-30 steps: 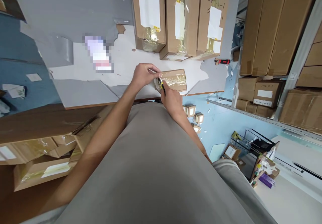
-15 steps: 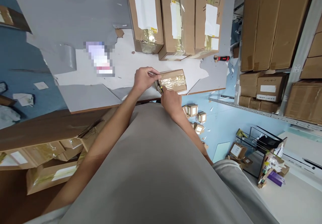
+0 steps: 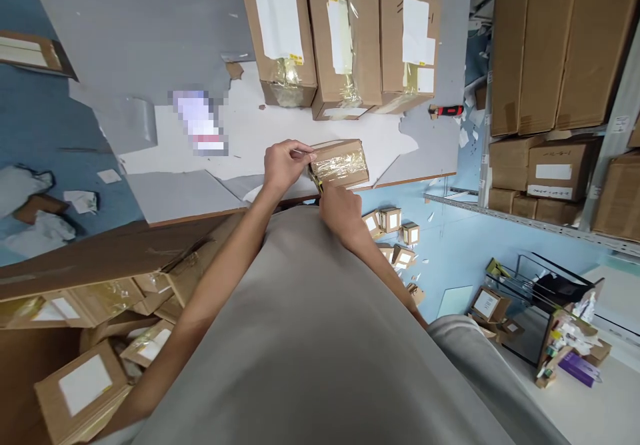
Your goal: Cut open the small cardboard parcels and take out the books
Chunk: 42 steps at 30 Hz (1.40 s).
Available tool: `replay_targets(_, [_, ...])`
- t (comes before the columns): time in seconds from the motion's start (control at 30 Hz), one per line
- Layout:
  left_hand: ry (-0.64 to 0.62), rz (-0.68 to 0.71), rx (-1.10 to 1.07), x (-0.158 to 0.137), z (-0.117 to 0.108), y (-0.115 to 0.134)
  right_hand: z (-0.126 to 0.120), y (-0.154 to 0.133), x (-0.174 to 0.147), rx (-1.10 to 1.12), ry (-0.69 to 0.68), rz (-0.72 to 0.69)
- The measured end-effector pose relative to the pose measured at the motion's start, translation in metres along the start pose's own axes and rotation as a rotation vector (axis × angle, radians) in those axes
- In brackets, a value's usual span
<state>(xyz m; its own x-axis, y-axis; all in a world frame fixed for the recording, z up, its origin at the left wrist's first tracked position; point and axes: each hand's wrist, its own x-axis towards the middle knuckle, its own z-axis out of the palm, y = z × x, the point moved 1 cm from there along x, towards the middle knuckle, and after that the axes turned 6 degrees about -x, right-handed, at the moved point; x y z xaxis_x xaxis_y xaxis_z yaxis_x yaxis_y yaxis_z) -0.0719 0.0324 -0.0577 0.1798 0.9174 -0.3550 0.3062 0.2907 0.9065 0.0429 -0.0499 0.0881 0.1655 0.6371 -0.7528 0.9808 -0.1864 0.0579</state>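
A small cardboard box wrapped in clear, yellowish tape lies near the table's front edge. My left hand pinches the box's left end at the far corner, thumb and fingers closed on it. At the near left corner my right hand is closed around a slim black-and-yellow cutter, whose tip points at that end of the box. Most of the cutter is hidden by my fingers, and I cannot tell whether its blade is in the tape.
Three large taped boxes stand behind the small one. A red-and-black tool lies at the table's right side, a blurred patch at the left. A carton of boxes is at lower left; loaded shelves are on the right.
The view has shifted slightly. Both hands stay at the left end of the small box, with the right hand a little lower and nearer to me.
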Motion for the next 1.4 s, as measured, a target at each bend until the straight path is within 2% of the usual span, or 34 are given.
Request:
replay_targets(0.17, [0.05,-0.005,0.008,-0.006,0.003,0.0,0.0,0.004,0.008,0.037,0.018,-0.076])
replay_targets(0.57, [0.133,-0.028,0.029,-0.016,0.014,0.002,0.002,0.022,0.012,0.011,-0.068,-0.187])
replay_targets(0.7, [0.133,-0.015,0.023,-0.018,0.016,0.004,0.005,0.054,-0.011,0.053,-0.013,-0.213])
replay_targets(0.8, [0.178,-0.009,0.036,-0.025,0.018,0.003,0.009,0.092,-0.014,0.152,0.136,-0.087])
replay_targets(0.93, [0.279,-0.015,0.115,-0.036,0.02,0.0,0.02,0.137,0.013,0.271,0.299,0.107])
replay_targets(1.03, [0.268,-0.048,0.143,-0.041,0.026,-0.002,0.029,0.155,0.036,0.304,0.301,0.111])
replay_targets(1.17, [0.208,-0.069,0.141,-0.042,0.048,-0.002,0.036,0.16,0.05,0.341,0.255,0.063])
replay_targets(1.27, [0.207,-0.023,0.184,-0.038,0.063,0.001,0.039,0.157,0.052,0.38,0.238,0.023])
replay_targets(1.4, [0.204,0.053,0.208,-0.031,0.07,0.008,0.04,0.151,0.052,0.392,0.241,-0.03])
